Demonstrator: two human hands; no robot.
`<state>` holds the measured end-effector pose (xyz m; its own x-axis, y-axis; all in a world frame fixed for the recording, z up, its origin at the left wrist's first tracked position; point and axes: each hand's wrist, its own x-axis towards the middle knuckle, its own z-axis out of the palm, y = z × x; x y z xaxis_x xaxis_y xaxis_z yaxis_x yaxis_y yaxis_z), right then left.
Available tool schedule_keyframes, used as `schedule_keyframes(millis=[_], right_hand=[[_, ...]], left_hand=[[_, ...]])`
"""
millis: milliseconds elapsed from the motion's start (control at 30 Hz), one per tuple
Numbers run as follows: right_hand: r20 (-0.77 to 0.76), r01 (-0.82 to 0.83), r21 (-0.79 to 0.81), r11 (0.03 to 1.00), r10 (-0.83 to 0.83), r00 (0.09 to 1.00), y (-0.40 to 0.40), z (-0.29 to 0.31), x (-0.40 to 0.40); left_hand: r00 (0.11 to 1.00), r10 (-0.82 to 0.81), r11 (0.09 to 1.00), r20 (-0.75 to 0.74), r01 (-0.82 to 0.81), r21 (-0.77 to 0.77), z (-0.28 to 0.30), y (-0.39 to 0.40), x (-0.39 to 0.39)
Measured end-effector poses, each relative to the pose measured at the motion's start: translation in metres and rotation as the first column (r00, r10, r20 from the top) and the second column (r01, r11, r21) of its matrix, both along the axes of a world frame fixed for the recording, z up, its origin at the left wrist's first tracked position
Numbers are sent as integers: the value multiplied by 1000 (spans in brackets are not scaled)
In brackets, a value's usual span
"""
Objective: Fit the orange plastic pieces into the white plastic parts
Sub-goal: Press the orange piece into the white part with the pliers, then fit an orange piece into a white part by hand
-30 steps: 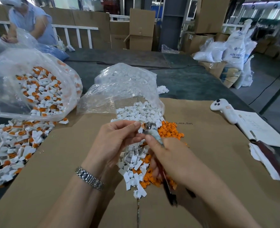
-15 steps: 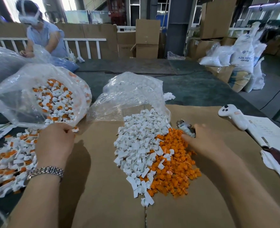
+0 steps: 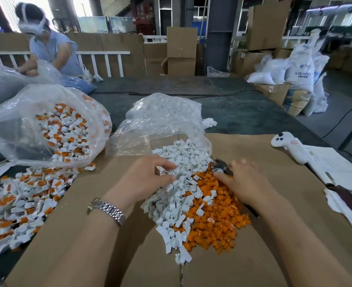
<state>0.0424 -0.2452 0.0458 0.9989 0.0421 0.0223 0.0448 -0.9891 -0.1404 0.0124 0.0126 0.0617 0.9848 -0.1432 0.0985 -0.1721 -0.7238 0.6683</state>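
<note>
A pile of white plastic parts spills from a clear bag onto the cardboard. Right beside it lies a heap of orange plastic pieces. My left hand is over the top of the white pile, its thumb and fingers curled in a pinch on a white part. My right hand rests at the upper edge of the orange heap and grips a metal plier-like tool, whose dark handle pokes out under the wrist. Its fingertips touch the orange pieces.
Assembled white-and-orange pieces lie in a heap at the left and fill an open bag behind it. A white controller, papers and a dark tool lie at the right. Another person works at the far left.
My left hand has swung from the assembled heap at the left over to the white pile. My right hand has stayed at the orange heap with the tool.
</note>
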Motion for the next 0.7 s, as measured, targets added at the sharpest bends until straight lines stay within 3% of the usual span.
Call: schedule_keyframes(millis=[100,200,267,400,567,700], right_hand=[[73,-153,51,987,149,986,12,17,-2],[-116,-277,52,959,282,953,30,30,-2],[-156,-301,3,954,297,942,40,30,0],[-96,-295,33,955,297,950,46,20,5],[8,-287,113,951,288,958,38,5,5],[64,-272,275,922,265,962,31,2,5]], left_hand=[[1000,-7,976,9,5,216,-11,-12,10],[997,62,950,46,-73,303,-20,-22,12],[992,93,946,84,-115,303,-25,-25,11],[986,97,962,138,-128,240,-34,-23,9],[989,92,994,116,-97,40,-38,-13,5],[988,151,960,32,-139,-244,-31,-13,3]])
